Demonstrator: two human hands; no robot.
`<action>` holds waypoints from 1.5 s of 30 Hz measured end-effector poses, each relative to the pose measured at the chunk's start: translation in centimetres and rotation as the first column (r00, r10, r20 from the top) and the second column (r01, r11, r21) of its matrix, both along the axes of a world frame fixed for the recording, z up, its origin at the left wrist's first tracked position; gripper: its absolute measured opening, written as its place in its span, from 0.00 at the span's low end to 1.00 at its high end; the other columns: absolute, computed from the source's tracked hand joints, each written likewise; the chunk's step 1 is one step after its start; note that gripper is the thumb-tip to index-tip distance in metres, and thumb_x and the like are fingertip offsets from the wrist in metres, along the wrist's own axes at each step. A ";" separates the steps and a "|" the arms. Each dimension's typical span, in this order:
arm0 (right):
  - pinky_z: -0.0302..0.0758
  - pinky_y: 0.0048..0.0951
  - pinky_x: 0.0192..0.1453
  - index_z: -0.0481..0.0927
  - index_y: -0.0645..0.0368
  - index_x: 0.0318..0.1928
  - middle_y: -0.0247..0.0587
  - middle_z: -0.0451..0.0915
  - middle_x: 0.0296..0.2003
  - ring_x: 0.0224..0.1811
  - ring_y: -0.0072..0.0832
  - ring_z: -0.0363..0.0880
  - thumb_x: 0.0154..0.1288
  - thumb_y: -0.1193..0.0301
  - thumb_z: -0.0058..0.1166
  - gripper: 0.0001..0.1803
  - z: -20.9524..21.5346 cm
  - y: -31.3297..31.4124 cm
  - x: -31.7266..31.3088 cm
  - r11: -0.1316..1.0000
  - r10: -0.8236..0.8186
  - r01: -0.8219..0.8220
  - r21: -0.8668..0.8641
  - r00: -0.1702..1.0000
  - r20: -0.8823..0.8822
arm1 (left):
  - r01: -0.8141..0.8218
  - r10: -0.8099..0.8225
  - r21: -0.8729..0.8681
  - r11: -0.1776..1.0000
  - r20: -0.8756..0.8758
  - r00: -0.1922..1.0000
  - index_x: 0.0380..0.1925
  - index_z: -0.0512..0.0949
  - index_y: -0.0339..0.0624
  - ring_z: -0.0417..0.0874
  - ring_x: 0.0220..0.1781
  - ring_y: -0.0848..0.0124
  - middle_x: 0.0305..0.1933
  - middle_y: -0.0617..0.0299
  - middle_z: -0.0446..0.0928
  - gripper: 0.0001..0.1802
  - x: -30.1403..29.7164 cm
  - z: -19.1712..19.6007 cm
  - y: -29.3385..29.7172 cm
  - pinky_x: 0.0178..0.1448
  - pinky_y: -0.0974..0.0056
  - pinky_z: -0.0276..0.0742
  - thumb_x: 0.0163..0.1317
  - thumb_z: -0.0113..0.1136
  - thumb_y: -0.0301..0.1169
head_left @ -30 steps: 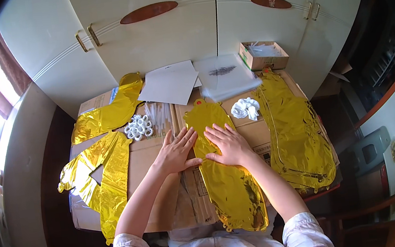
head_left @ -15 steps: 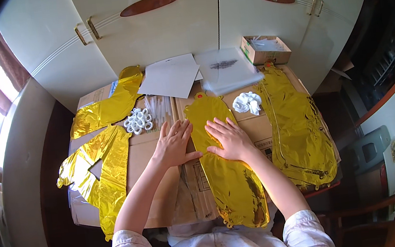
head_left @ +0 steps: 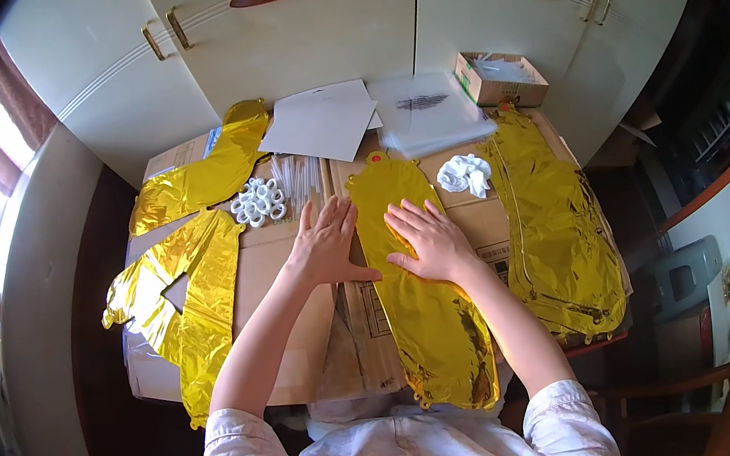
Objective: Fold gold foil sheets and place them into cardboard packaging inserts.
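A flat, gold foil balloon (head_left: 423, 330) lies lengthwise in front of me, with a red spot at its far tabbed end. My left hand (head_left: 328, 249) rests flat at its left edge, fingers stretched out and the thumb reaching onto the foil. On the balloon's right side lies my right hand (head_left: 431, 244), palm down, fingers extended. Neither hand holds anything. To the right is a wider flat gold foil balloon (head_left: 562, 240). On the left are a gold foil balloon with a cut-out opening (head_left: 208, 288) and a curved gold foil balloon (head_left: 222, 174) beyond it.
Cardboard (head_left: 286, 329) covers the table. Beyond my left hand are several white rings (head_left: 258, 202) and clear straws (head_left: 298, 174). A crumpled white bundle (head_left: 465, 176) lies right of the middle balloon. White sheets (head_left: 318, 122), a clear plastic bag (head_left: 430, 129) and a small carton (head_left: 502, 83) sit before the cabinets.
The whole view has shifted slightly, so the table sits higher in the picture. Both hands stay outstretched at the middle balloon, with little visible movement along it.
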State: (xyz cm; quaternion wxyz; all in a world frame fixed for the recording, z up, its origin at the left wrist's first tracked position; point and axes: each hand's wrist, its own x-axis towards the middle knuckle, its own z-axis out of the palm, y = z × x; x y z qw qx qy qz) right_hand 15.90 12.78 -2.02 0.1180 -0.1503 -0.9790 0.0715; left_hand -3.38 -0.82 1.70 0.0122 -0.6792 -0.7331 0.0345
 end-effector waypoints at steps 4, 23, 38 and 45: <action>0.47 0.45 0.79 0.64 0.55 0.70 0.40 0.61 0.71 0.76 0.36 0.53 0.67 0.40 0.44 0.41 0.0 0.1 0.0 1.000 0.002 -0.002 -0.004 1.000 -0.007 | 0.105 -0.105 0.015 0.994 -0.004 0.994 0.69 0.56 0.26 0.47 0.80 0.56 0.76 0.43 0.53 0.69 0.6 0.4 -0.2 0.79 0.43 0.38 0.44 0.50 0.79; 0.48 0.46 0.78 0.65 0.56 0.69 0.40 0.62 0.71 0.75 0.37 0.55 0.67 0.43 0.48 0.39 0.2 -0.2 0.0 1.000 0.002 -0.002 -0.003 0.999 -0.038 | 0.206 -0.200 -0.046 0.978 0.109 0.974 0.71 0.50 0.26 0.42 0.80 0.49 0.77 0.37 0.45 0.73 4.0 -0.1 -3.4 0.79 0.39 0.32 0.41 0.53 0.79; 0.44 0.45 0.80 0.62 0.54 0.71 0.37 0.59 0.72 0.77 0.34 0.52 0.67 0.42 0.45 0.40 0.3 -0.1 -0.1 1.000 -0.011 0.011 -0.014 1.000 0.022 | 0.197 -0.184 -0.086 0.977 0.141 0.973 0.73 0.45 0.31 0.41 0.80 0.43 0.76 0.33 0.43 0.75 5.9 0.4 -5.2 0.76 0.32 0.35 0.37 0.60 0.76; 0.48 0.46 0.78 0.65 0.56 0.69 0.40 0.62 0.71 0.75 0.36 0.55 0.66 0.43 0.48 0.40 0.1 -0.1 0.1 1.000 -0.003 0.003 0.004 1.000 -0.029 | 0.257 -0.251 -0.040 0.966 0.119 0.961 0.73 0.46 0.32 0.46 0.79 0.44 0.75 0.34 0.47 0.73 6.5 1.0 -5.7 0.77 0.36 0.39 0.39 0.59 0.76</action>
